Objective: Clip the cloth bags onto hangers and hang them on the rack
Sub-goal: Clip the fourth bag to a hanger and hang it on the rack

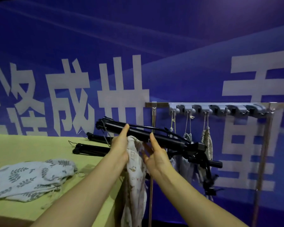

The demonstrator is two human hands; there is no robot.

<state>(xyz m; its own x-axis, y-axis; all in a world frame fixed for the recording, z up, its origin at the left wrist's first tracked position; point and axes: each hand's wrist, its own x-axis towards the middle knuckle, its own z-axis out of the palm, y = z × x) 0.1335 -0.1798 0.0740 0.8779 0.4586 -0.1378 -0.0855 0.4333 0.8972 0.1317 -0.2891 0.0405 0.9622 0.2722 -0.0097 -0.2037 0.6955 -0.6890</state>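
two-handed hold at frame centre: pinching black hanger and pale printed bag with left hand, gripping hanger bar with right hand; rack just right, leaf-print bag lower left.

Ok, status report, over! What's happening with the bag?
Left hand holds cream bag against black hanger; right hand grips hanger. Bag not on rack yet. Hung bags fill rack's near end, far end free.
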